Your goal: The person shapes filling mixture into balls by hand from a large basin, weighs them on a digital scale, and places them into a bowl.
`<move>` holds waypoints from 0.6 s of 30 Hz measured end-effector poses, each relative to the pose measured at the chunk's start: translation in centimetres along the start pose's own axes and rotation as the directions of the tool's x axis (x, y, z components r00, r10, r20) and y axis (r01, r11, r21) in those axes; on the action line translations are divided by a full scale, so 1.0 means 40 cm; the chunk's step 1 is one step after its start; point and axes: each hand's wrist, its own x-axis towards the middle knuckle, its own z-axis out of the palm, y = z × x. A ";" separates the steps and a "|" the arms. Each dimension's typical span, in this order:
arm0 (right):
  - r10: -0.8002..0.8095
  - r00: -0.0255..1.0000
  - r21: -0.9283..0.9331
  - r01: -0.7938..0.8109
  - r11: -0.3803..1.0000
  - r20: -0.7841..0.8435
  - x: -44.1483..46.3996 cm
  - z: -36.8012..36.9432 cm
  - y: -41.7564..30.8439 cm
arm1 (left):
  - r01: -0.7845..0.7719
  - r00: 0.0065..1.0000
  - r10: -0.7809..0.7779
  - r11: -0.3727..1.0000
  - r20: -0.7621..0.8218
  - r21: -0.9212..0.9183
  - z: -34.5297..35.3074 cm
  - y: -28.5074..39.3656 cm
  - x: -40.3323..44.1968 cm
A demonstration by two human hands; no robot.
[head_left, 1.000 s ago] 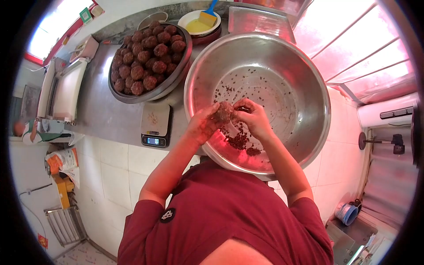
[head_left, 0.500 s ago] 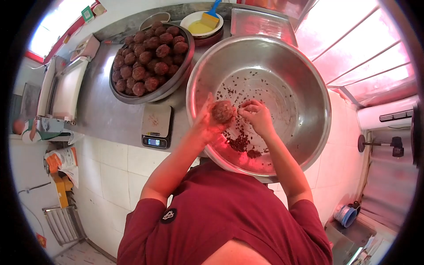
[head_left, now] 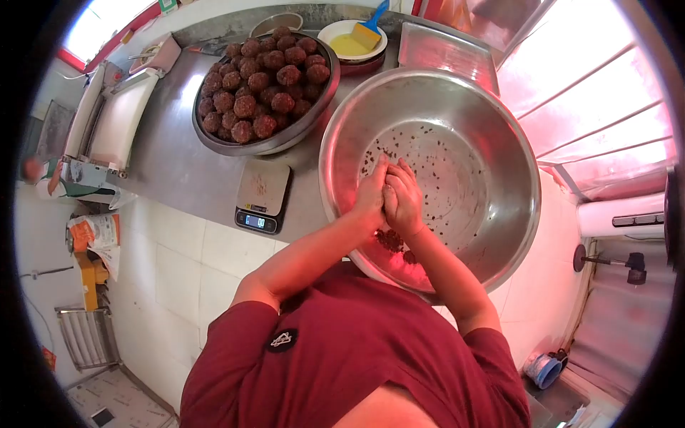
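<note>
My left hand (head_left: 371, 198) and my right hand (head_left: 404, 201) are pressed together, palms cupped, above the near-left part of a big steel bowl (head_left: 499, 178). The dark reddish-brown food ball that lay in my left hand a moment earlier is hidden between them. Dark crumbs (head_left: 390, 241) gather in the bowl just under my wrists, and smaller bits are scattered over its bottom. Left of the bowl, a dark-rimmed basin (head_left: 275, 148) holds a heap of similar brown balls (head_left: 246, 107).
A kitchen scale (head_left: 262, 189) sits at the counter's front edge. Behind stand a white bowl of yellow liquid (head_left: 346, 46) with a blue-handled brush (head_left: 369, 31) across it and a clear tray (head_left: 446, 57). A machine with a white slab (head_left: 121, 121) is at the left.
My right hand has gone from picking beside the ball to closing against my left hand, covering the ball. The view has shifted slightly, moving the counter items rightward.
</note>
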 end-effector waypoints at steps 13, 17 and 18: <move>0.170 0.985 0.048 -0.168 0.985 -0.039 -0.001 0.028 0.025 | -0.064 0.996 0.063 0.998 0.070 0.016 -0.016 0.001 0.043; 0.106 0.994 -0.189 -0.103 0.976 0.007 0.017 0.007 0.002 | -0.008 0.981 0.053 0.971 0.184 -0.238 -0.027 -0.004 0.072; 0.096 0.995 -0.224 -0.089 0.971 0.024 0.025 -0.008 -0.021 | 0.034 0.992 -0.007 0.975 0.125 -0.218 -0.014 0.027 0.049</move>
